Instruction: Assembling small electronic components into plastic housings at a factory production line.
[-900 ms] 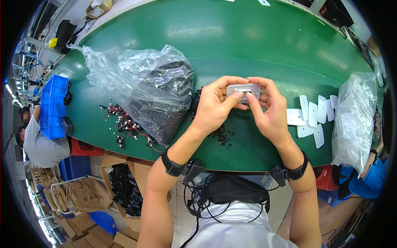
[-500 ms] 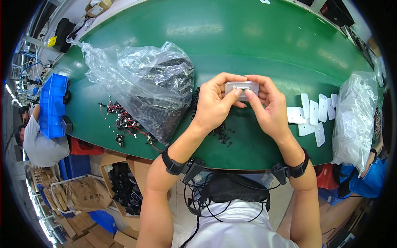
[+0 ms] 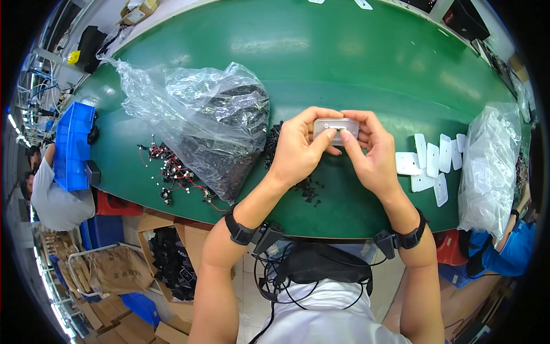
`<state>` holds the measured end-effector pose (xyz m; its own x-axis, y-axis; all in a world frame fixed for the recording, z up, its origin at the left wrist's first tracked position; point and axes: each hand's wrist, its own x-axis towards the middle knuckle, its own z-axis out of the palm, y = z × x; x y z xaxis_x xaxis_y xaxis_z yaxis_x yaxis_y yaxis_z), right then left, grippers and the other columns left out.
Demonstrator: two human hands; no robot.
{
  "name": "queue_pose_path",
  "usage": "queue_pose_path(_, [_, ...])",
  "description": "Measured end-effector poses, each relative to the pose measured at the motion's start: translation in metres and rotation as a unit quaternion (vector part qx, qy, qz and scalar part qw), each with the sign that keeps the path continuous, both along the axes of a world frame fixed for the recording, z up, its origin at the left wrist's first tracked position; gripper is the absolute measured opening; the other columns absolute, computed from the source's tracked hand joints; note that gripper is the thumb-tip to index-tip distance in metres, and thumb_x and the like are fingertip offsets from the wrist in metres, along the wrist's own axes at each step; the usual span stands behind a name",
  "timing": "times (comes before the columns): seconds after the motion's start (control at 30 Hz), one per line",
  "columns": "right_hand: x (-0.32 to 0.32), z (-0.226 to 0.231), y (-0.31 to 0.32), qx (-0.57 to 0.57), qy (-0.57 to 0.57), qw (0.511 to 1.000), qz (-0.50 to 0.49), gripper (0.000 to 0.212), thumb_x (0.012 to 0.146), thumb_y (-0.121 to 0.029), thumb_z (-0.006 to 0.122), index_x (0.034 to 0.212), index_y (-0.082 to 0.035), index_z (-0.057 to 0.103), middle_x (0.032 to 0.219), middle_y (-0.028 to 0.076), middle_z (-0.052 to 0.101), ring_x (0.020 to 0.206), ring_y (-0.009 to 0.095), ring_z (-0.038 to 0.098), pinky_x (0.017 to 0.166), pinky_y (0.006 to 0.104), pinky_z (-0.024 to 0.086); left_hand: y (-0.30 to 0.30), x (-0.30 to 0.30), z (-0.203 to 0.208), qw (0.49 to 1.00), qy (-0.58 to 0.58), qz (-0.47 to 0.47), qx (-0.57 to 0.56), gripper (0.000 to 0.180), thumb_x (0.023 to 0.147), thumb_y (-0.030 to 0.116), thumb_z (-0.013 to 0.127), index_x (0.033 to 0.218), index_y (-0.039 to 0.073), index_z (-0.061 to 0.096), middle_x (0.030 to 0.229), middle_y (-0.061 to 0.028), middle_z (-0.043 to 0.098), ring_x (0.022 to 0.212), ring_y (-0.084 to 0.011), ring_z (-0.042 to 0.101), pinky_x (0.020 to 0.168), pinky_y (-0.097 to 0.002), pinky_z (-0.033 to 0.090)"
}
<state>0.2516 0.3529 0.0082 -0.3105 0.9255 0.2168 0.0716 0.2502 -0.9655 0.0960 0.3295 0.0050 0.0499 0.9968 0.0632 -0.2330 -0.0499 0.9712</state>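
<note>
A: In the head view, what is each hand doing?
B: The left hand (image 3: 298, 143) and right hand (image 3: 372, 155) both grip a small whitish case (image 3: 348, 124), raised above the green table (image 3: 344, 74), thumbs pressed into its hollow.
A: Why that hold?
B: Probably fingers brace the ends and back, so the thumbs can push against something steady. What lies under them is too small to tell.
A: And the placing?
B: Black bits (image 3: 306, 189) lie near the left forearm and white plates (image 3: 422, 182) right of the right hand, presumably for easy reach.
A: Any change from half a second ago?
B: Barely: same grip, but everything sits slightly lower in view, likely from head movement.
</note>
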Motion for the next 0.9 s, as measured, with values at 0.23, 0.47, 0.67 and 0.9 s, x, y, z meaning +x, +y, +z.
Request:
queue_pose_path(0.23, [0.003, -0.0006, 0.0039, -0.054, 0.059, 0.995, 0.065, 0.031, 0.091, -0.001, 0.053, 0.121, 0.005, 0.052, 0.11, 0.015, 0.064, 0.101, 0.019, 0.064, 0.086, 0.0298, 0.052, 0.0021, -0.0024, 0.0013, 0.999, -0.02, 0.018, -0.019, 0.026, 0.09, 0.001, 0.057, 0.114, -0.008, 0.056, 0.104, -0.0163, 0.064, 0.089, -0.0169, 0.065, 0.069, -0.0284, 0.06])
queue_pose_path(0.47, [0.0042, -0.0028, 0.0057, -0.034, 0.054, 0.995, 0.074, 0.033, 0.091, 0.002, 0.049, 0.124, 0.005, 0.051, 0.112, 0.015, 0.063, 0.102, 0.017, 0.063, 0.088, 0.0284, 0.051, 0.0025, -0.0035, 0.002, 0.999, -0.028, 0.013, -0.022, 0.026, 0.09, 0.002, 0.057, 0.114, -0.008, 0.056, 0.104, -0.0171, 0.064, 0.089, -0.0172, 0.065, 0.069, -0.0286, 0.06])
queue_pose_path(0.67, [0.0054, 0.0014, 0.0065, -0.055, 0.065, 0.994, 0.073, 0.032, 0.09, 0.003, 0.051, 0.122, 0.005, 0.053, 0.113, 0.015, 0.063, 0.101, 0.017, 0.063, 0.088, 0.0283, 0.051, 0.002, -0.001, 0.0042, 0.999, -0.043, 0.022, -0.012, 0.022, 0.09, -0.003, 0.053, 0.111, -0.007, 0.057, 0.1, -0.0149, 0.065, 0.084, -0.0147, 0.066, 0.066, -0.0241, 0.059])
queue_pose_path(0.9, [0.0053, 0.0019, 0.0031, -0.065, 0.07, 0.993, 0.063, 0.031, 0.09, 0.004, 0.052, 0.12, 0.005, 0.054, 0.112, 0.013, 0.063, 0.1, 0.015, 0.064, 0.086, 0.0267, 0.052, 0.0001, -0.0015, 0.0028, 0.999, -0.034, 0.02, 0.004, 0.022, 0.089, -0.003, 0.053, 0.11, -0.007, 0.057, 0.1, -0.0142, 0.065, 0.083, -0.0148, 0.066, 0.066, -0.0241, 0.058])
